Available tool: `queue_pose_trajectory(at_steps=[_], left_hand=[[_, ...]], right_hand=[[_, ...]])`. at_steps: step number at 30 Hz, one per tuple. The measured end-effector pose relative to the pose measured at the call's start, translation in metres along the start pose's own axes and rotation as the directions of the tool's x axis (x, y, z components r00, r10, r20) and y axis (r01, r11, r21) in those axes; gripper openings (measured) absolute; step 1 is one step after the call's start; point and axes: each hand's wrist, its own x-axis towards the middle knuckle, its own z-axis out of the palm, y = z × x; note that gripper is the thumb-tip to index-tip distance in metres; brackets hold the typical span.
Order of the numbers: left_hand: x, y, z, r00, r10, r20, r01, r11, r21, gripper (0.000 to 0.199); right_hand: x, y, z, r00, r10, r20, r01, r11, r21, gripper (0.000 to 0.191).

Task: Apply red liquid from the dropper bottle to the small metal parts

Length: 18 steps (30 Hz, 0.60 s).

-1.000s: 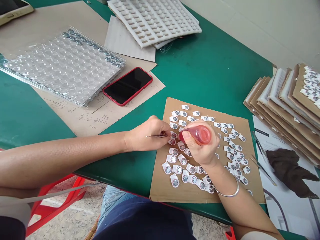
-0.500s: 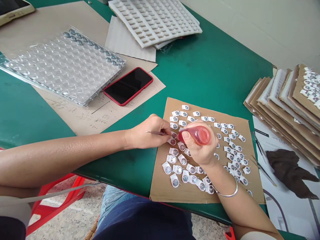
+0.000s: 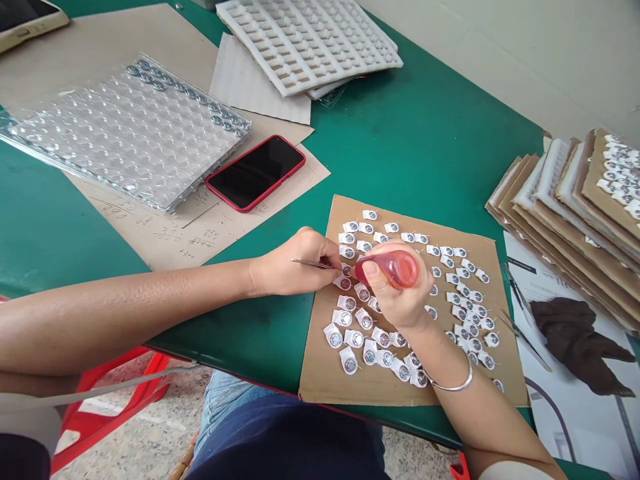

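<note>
Right hand [image 3: 397, 300] wraps closed round translucent red plastic bottle [image 3: 404, 268], left hand [image 3: 300, 263] pinches slim silver metal tool [image 3: 306, 263], both by left edge of brown cardboard sheet [image 3: 320, 385], over white-tabbed silver discs [image 3: 349, 361]. Light squeeze, steady pinch look wise; bottle's tip hidden.

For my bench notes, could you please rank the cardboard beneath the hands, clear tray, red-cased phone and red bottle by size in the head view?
Cardboard
Clear tray
Red-cased phone
Red bottle, visible part
</note>
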Motion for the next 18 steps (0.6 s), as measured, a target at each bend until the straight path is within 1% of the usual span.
queue_pose_trajectory(at_steps=[6, 13, 15, 16, 18], left_hand=[[0.001, 0.000, -0.001, 0.999, -0.039, 0.013, 0.040, 0.999, -0.020, 0.013], [0.001, 0.000, -0.001, 0.999, -0.046, 0.005, 0.046, 0.998, -0.037, 0.012], [0.001, 0.000, -0.001, 0.999, -0.047, 0.002, 0.047, 0.998, -0.041, 0.013], [0.001, -0.001, -0.001, 0.999, -0.047, 0.001, 0.047, 0.998, -0.038, 0.013], [0.001, -0.003, -0.001, 0.999, -0.045, -0.004, 0.044, 0.999, -0.031, 0.013]], right_hand=[[0.000, 0.001, 0.000, 1.000, -0.008, -0.001, 0.008, 0.999, 0.031, 0.017], [-0.001, -0.001, 0.001, 1.000, 0.009, -0.020, -0.009, 0.999, 0.032, 0.017], [0.002, 0.001, -0.001, 0.995, 0.095, -0.019, -0.093, 0.993, 0.079, 0.014], [0.005, 0.003, -0.004, 0.987, 0.161, -0.019, -0.157, 0.978, 0.140, 0.012], [0.015, 0.008, -0.011, 0.948, 0.317, -0.017, -0.296, 0.902, 0.315, 0.016]])
